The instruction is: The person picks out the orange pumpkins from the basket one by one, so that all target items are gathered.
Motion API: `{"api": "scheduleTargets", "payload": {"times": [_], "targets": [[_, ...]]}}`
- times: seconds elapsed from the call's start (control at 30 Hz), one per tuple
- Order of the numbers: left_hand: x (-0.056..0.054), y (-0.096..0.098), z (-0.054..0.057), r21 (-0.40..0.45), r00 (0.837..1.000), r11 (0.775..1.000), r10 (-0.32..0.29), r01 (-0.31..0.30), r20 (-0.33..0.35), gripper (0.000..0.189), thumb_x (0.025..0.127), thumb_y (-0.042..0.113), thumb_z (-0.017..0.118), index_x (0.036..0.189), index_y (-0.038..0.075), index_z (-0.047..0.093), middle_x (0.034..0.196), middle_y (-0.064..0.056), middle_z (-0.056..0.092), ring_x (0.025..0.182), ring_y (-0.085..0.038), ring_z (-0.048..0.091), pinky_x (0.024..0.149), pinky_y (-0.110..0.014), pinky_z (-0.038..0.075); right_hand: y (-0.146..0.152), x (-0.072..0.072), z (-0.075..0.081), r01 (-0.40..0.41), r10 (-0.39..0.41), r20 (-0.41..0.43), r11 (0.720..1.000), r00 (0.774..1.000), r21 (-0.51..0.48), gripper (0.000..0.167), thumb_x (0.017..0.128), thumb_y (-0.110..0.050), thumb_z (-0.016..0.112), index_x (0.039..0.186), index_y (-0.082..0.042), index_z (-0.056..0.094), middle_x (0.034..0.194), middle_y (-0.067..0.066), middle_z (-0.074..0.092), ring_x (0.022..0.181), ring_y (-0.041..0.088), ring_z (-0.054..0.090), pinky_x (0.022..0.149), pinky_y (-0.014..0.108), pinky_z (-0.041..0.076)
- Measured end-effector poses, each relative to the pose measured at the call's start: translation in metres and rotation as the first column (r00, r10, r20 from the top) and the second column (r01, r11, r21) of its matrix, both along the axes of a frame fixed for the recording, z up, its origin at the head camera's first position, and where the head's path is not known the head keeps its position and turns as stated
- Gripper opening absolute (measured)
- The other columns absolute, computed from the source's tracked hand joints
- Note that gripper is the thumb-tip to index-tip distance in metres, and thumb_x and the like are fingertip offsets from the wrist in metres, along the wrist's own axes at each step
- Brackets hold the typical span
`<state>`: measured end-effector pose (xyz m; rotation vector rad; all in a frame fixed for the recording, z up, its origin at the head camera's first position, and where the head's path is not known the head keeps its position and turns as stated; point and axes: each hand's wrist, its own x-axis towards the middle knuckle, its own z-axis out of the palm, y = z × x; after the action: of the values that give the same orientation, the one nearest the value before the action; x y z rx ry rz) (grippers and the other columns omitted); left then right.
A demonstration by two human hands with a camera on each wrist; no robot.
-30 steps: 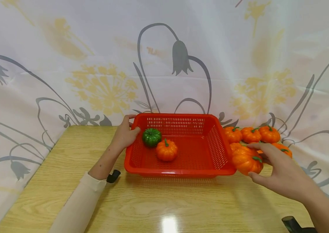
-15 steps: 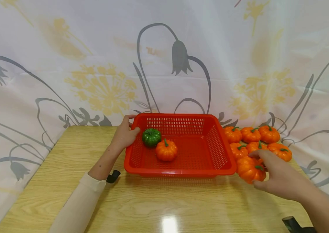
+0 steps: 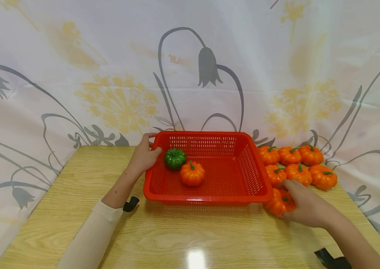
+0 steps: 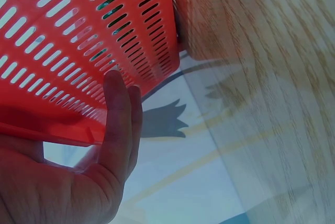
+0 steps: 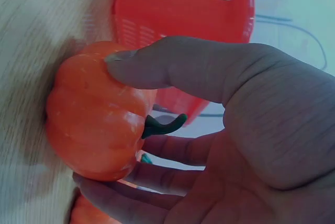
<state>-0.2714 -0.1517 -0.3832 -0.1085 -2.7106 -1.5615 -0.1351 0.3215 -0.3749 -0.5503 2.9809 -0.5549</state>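
The left hand (image 3: pixel 142 157) grips the left rim of a red slotted plastic basket (image 3: pixel 206 199), thumb over the edge; in the left wrist view its fingers lie against the outside wall. Inside the basket, toward the left, sit a green pumpkin (image 3: pixel 175 159) and an orange pumpkin (image 3: pixel 192 175). At the basket's front right corner, the right hand (image 3: pixel 305 205) holds another orange pumpkin (image 3: pixel 276 203) low over the table. The right wrist view shows the thumb on one side of this pumpkin (image 5: pixel 94 114) and the fingers on the other, its green stem toward the palm.
Right of the basket, several orange pumpkins stand in two rows, a back row (image 3: pixel 290 155) and a front row (image 3: pixel 298 175). All rest on a wood-grain table (image 3: pixel 163 239). A flower-patterned cloth (image 3: pixel 190 74) hangs behind. Black pieces (image 3: pixel 130 204) show at both wrists.
The right hand has brought its orange pumpkin down toward the table, first slightly right, then left toward the basket's corner, uncovering the front row. The left hand and basket stay put.
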Motion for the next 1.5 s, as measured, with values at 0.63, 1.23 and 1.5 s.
{"api": "scheduleTargets", "payload": {"times": [0.63, 1.23, 1.5], "targets": [[0.001, 0.0, 0.001, 0.016, 1.0, 1.0, -0.003, 0.003, 0.01, 0.061, 0.104, 0.015, 0.055, 0.161, 0.011, 0.034, 0.122, -0.023, 0.056, 0.094, -0.042, 0.072, 0.071, -0.046, 0.067, 0.001, 0.002, 0.005, 0.027, -0.027, 0.006, 1.0, 1.0, 0.01, 0.073, 0.072, -0.03, 0.097, 0.128, 0.002, 0.062, 0.123, 0.019, 0.067, 0.104, 0.038, 0.068, 0.086, 0.058, 0.059], [0.001, 0.001, 0.003, 0.0, 1.0, 1.0, -0.006, 0.006, -0.001, 0.059, 0.105, 0.016, 0.055, 0.16, 0.011, 0.035, 0.122, -0.022, 0.058, 0.093, -0.038, 0.072, 0.071, -0.045, 0.067, -0.036, 0.015, 0.051, 0.088, -0.1, -0.175, 0.993, 0.98, -0.074, 0.041, 0.092, -0.02, 0.081, 0.126, -0.003, 0.067, 0.123, 0.017, 0.07, 0.107, 0.041, 0.068, 0.087, 0.061, 0.057], [0.002, 0.001, 0.002, -0.015, 1.0, 1.0, -0.001, 0.001, 0.001, 0.06, 0.105, 0.017, 0.055, 0.161, 0.011, 0.035, 0.122, -0.021, 0.059, 0.092, -0.037, 0.073, 0.07, -0.043, 0.067, -0.078, 0.007, 0.06, 0.031, -0.053, -0.163, 0.99, 0.985, -0.135, 0.044, 0.093, -0.023, 0.081, 0.129, -0.003, 0.065, 0.126, 0.014, 0.069, 0.111, 0.037, 0.068, 0.093, 0.059, 0.058]]}}
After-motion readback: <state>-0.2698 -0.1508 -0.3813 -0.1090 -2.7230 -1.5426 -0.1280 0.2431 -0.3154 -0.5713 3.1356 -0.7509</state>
